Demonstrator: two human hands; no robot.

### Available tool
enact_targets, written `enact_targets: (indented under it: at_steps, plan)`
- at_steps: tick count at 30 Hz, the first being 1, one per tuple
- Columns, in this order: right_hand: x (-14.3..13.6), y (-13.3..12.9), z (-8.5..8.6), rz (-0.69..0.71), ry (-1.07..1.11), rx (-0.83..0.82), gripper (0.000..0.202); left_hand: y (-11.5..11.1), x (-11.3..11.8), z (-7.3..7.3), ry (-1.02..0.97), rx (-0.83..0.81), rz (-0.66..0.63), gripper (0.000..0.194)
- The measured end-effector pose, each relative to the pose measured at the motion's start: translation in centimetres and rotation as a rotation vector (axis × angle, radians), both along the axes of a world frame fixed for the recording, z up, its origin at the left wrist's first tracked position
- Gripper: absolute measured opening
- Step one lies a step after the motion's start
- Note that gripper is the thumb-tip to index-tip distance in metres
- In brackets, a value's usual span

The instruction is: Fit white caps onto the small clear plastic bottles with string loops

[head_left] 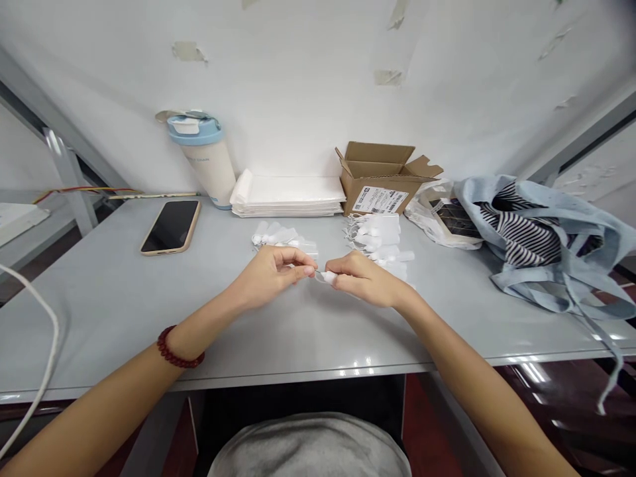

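Over the middle of the table, my right hand (365,278) is closed, thumb and forefinger pinching a small white plastic piece (328,277) with a thin loop. My left hand (275,273) meets it from the left, its fingertips pinched on a thin strand at the end of that piece. Exactly what the strand is made of is too small to tell. Just beyond my left hand lies a small pile of similar white pieces (278,234). Past my right hand is a larger pile of white tags (380,232) with thin strings, partly hidden by the hand.
A phone (170,227) lies at the left, near a blue-lidded tumbler (209,159). Stacked white sheets (291,195) and an opened cardboard box (380,189) stand against the wall. At the right are a clear plastic bag (430,225) and a light blue cloth bag (546,245).
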State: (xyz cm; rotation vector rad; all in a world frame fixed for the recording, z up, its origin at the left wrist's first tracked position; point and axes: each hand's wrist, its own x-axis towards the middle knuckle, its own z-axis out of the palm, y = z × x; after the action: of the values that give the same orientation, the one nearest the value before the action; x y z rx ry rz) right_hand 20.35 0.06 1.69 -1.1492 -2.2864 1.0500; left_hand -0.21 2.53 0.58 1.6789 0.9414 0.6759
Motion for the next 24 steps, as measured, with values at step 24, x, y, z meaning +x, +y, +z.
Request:
enact_targets:
  at_steps: [24]
  plan:
    - [-0.3,0.3,-0.9,-0.038,0.035,-0.005,0.023,0.2,0.2,-0.2,-0.042,0.027,-0.003,0.022]
